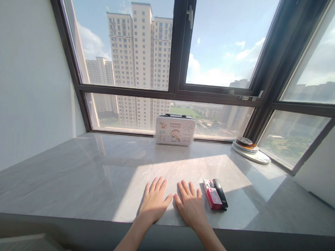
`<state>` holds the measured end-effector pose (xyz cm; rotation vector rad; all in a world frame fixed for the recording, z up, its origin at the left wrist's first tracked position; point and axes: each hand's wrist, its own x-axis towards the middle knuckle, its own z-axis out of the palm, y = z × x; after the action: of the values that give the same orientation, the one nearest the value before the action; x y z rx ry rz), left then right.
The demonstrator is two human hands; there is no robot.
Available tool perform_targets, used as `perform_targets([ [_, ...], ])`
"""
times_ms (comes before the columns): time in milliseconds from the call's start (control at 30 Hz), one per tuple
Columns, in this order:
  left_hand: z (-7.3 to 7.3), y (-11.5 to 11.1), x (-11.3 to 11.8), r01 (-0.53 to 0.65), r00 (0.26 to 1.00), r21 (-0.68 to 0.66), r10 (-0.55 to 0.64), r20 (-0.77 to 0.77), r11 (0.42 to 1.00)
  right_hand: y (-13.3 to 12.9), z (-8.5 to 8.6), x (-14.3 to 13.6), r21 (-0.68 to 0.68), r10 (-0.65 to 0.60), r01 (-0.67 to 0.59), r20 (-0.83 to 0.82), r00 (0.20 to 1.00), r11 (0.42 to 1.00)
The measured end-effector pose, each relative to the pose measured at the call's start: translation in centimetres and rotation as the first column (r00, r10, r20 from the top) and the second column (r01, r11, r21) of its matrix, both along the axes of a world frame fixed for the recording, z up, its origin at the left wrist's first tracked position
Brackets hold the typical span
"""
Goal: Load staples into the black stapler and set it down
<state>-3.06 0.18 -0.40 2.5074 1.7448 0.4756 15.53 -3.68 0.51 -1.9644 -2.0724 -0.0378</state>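
Palm down on the pale marble sill (77, 184), my left hand (153, 201) lies flat with its fingers spread, holding nothing. Beside it, apart by a small gap, my right hand (190, 205) also rests flat and open. Just right of that hand are a red-and-white small box (213, 195) and a black stapler (220, 194), lying side by side. The stapler touches or nearly touches the box. Farther back, a white carrying case (175, 130) with cartoon prints and a dark top handle stands upright near the window.
A stack of plates or lids (246, 145) sits in the back right corner. Dark window frames (173, 94) rise behind the sill, with a white wall (32, 77) on the left. The sill's front edge (67, 217) runs just below my hands.
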Motion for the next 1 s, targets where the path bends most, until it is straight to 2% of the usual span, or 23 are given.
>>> perform_targets([
  [333, -0.1, 0.1, 0.1, -0.003, 1.0, 0.004, 0.003, -0.005, 1.0, 0.0, -0.4, 0.2, 0.026, 0.003, -0.002, -0.019, 1.0, 1.0],
  [800, -0.2, 0.1, 0.0, 0.0, 1.0, 0.012, 0.0, 0.007, 1.0, 0.0, 0.0, 0.1, 0.01, 0.001, -0.001, -0.014, 1.0, 1.0],
  [1000, -0.7, -0.6, 1.7, -0.075, 0.997, 0.027, 0.075, 0.006, 0.997, 0.1, -0.2, 0.1, -0.005, -0.008, 0.008, -0.044, 0.999, 1.0],
])
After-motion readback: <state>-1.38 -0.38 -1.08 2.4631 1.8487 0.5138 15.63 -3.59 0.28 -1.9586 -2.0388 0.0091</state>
